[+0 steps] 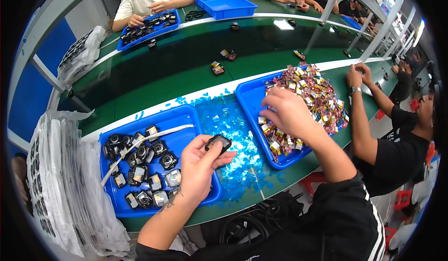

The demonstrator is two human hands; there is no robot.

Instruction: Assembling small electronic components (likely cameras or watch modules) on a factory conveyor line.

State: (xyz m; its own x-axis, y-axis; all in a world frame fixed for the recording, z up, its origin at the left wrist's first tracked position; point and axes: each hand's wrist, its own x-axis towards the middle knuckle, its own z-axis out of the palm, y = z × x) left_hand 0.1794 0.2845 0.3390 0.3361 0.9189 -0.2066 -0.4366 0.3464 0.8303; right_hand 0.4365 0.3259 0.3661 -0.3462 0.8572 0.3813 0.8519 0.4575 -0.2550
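Observation:
My left hand (198, 167) grips a black watch case (218, 143) between thumb and fingers, just above the right rim of a blue tray (198, 121). In that tray lie several black watch cases (158, 147), some showing round dial-like faces and others silver or tan panels. My right hand (289, 114) is at the left side of a second blue tray (249, 93), which holds a heap of small circuit modules (308, 90) with silver and yellow parts. Its fingers are bent toward the thumb; what they hold, if anything, is hidden.
Blue film scraps (233, 144) litter the green bench between the trays. A whitish strip (144, 142) lies across the left tray. Wrapped stacked sheets (70, 181) stand at left. Modules (217, 68) sit on the dark green belt (186, 51). A co-worker (392, 135) sits at right; others sit opposite.

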